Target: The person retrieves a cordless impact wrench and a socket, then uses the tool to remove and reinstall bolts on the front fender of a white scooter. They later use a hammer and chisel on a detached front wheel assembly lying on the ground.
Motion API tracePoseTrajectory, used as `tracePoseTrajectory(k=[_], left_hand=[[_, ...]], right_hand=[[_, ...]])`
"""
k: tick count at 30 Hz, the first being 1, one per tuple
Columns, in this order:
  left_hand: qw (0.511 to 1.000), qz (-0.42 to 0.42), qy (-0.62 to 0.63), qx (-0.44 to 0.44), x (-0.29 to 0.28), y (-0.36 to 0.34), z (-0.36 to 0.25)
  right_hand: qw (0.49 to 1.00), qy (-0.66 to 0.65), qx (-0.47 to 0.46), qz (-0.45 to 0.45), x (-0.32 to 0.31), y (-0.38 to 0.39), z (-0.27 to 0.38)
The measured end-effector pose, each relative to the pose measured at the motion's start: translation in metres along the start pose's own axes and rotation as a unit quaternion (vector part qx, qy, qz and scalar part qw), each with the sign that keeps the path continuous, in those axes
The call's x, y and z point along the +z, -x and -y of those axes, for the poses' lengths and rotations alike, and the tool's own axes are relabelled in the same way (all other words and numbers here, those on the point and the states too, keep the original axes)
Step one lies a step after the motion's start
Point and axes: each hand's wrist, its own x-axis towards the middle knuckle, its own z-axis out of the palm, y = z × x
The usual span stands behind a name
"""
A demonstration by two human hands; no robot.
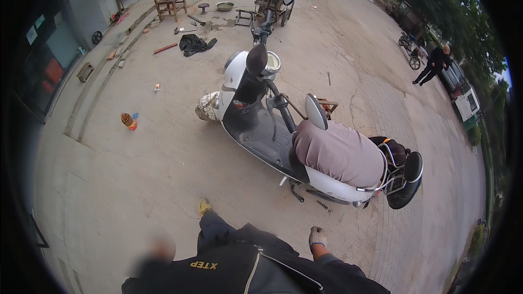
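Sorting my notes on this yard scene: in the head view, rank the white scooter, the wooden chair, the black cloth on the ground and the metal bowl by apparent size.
1. white scooter
2. wooden chair
3. black cloth
4. metal bowl
Chair and cloth look close; both lie far from the camera, so that order is unsure.

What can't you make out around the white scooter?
Head view:
- Small parts beside the scooter kickstand: too small to identify.
- Crouching person's second hand: hidden by the black jacket; one gloved hand shows.
- Scooter seat: covered by grey cloth.
- Wearer's hands: outside the frame.

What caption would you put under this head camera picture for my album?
White scooter with a grey seat cover parked on concrete; a crouching person's gloved hand is close beside it.
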Motion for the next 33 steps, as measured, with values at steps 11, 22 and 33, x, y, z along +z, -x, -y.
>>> tracePoseTrajectory(k=[11, 22, 33], left_hand=[[0.984, 0.000, 0.175, 0.038, -0.058, -0.150, -0.204], [0.969, 0.045, 0.240, 0.020, -0.054, -0.228, -0.484], [0.965, 0.033, 0.259, -0.013, -0.061, -0.256, -0.770]], right_hand=[[0.970, -0.036, -0.215, 0.112, 0.116, 0.092, 0.421], [0.893, -0.132, -0.383, 0.198, 0.177, 0.055, 0.784], [0.884, -0.276, -0.343, 0.154, 0.183, -0.064, 1.127]])
